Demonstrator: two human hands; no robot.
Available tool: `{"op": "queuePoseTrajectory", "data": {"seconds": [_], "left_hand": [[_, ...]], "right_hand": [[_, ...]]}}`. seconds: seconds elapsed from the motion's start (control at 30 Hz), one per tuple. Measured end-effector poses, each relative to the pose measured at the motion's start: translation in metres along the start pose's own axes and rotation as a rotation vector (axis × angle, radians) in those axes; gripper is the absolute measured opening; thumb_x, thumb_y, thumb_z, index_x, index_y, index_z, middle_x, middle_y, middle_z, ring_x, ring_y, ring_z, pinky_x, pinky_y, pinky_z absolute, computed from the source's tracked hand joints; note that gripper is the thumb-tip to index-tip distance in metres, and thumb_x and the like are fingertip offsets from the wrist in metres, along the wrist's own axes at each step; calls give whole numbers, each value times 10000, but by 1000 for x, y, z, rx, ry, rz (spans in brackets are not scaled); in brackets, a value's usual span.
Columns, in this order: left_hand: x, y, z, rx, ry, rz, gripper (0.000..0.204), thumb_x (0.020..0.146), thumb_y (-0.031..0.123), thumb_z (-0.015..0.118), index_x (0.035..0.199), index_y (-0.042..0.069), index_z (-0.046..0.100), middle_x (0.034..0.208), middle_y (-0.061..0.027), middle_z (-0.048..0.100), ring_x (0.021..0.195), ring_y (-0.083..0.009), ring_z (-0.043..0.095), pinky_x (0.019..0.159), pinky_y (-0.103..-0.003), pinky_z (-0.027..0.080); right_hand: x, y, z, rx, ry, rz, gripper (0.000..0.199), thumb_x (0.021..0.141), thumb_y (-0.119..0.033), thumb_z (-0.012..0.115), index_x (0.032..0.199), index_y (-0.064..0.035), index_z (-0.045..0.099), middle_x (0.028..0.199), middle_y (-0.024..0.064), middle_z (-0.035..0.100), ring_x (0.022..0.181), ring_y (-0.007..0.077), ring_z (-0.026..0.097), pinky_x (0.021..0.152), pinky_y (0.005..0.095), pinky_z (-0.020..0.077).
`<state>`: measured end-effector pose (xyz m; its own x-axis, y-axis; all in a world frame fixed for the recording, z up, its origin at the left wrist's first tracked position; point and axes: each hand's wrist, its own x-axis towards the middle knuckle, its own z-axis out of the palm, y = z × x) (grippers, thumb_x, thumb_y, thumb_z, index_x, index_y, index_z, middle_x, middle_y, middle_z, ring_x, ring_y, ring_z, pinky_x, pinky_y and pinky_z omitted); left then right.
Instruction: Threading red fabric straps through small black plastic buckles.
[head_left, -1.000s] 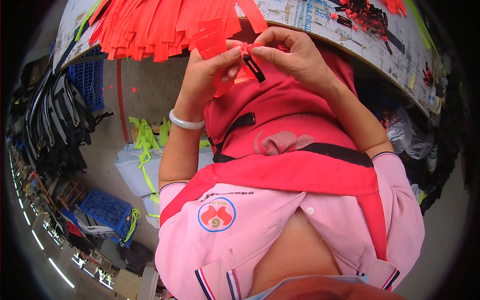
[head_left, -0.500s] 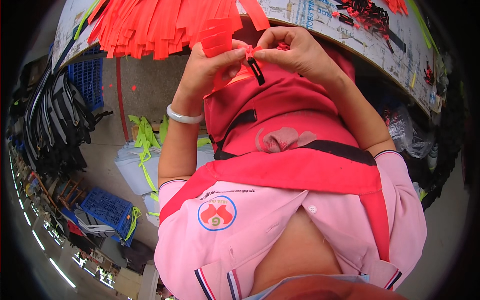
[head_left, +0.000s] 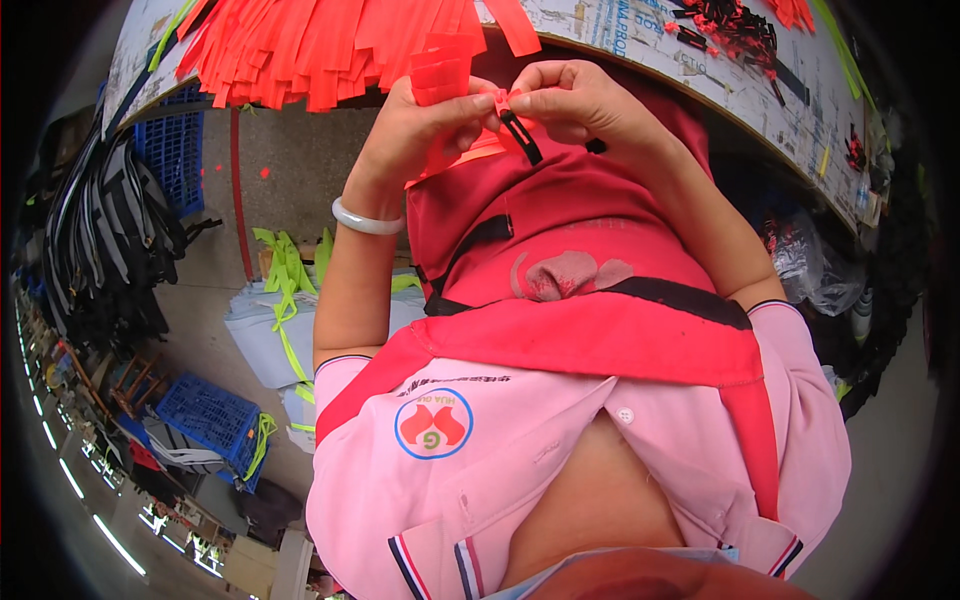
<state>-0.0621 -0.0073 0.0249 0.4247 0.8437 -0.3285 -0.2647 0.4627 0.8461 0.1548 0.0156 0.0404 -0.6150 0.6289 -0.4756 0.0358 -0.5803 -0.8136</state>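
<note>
Above my red apron, both hands meet close to the table edge. My left hand (head_left: 440, 118) is closed, pinching a small orange-red strap piece (head_left: 501, 99) between thumb and finger. A bunch of flat orange-red straps (head_left: 441, 72) also sticks up from this hand. From the small strap piece hangs a narrow black slotted buckle (head_left: 521, 138), tilted down to the right. My right hand (head_left: 580, 100) is closed too, its thumb and forefinger pinching the other side of that piece. A small black bit (head_left: 596, 146) shows beneath the right fingers; its kind is unclear.
A thick pile of orange-red straps (head_left: 300, 50) overhangs the worn table (head_left: 640, 40). Black buckles with red pieces (head_left: 735, 40) lie heaped at the far right. Blue crates (head_left: 210, 420), hanging black and grey straps (head_left: 110, 240) and yellow-green strips (head_left: 288, 270) are on the left.
The buckle has swung slightly to the right. My right fingers have shifted round the small strap piece; red bits seen in that hand are now hidden, and the black bit shows below it.
</note>
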Motion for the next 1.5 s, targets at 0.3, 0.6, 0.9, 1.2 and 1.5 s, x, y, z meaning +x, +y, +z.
{"op": "queuePoseTrajectory", "data": {"seconds": [0.3, 0.6, 0.9, 1.2, 1.5], "left_hand": [[-1, -9, -2, -132, 42, -14, 167, 850, 127, 637, 946, -9, 627, 710, -35, 613, 496, -72, 479, 414, -201, 324], [-3, -7, 2, -38, 17, 10, 171, 854, 125, 636, 965, -4, 625, 689, -43, 611, 484, -73, 480, 404, -210, 333], [-6, -15, 10, -90, 142, 29, 190, 863, 151, 656, 990, 13, 628, 637, -12, 555, 464, -68, 460, 401, -203, 327], [-2, -32, 15, 24, 170, 217, 177, 838, 83, 687, 994, -2, 676, 646, 6, 580, 545, -47, 500, 477, -195, 373], [10, -41, 17, -27, 147, 166, 133, 851, 107, 685, 926, -2, 671, 633, 19, 558, 535, -35, 460, 464, -201, 345]], "right_hand": [[-2, -8, 6, -99, 44, 5, 165, 834, -204, 686, 836, -53, 620, 585, -58, 482, 464, 5, 345, 424, 179, 222], [-3, -4, 8, -123, 82, -12, 137, 831, -176, 674, 849, -50, 621, 597, -55, 489, 479, 7, 357, 433, 174, 245], [0, 5, 8, -243, 227, -194, 206, 852, -234, 690, 924, -45, 647, 685, -39, 572, 553, 2, 434, 475, 170, 323], [3, 13, 12, -354, 218, -428, 187, 885, -177, 655, 982, -17, 654, 795, -17, 610, 701, 25, 531, 594, 175, 431], [5, 12, 7, -353, 242, -459, 156, 882, -106, 644, 995, -1, 630, 855, -2, 617, 775, 42, 556, 682, 182, 462]]}}
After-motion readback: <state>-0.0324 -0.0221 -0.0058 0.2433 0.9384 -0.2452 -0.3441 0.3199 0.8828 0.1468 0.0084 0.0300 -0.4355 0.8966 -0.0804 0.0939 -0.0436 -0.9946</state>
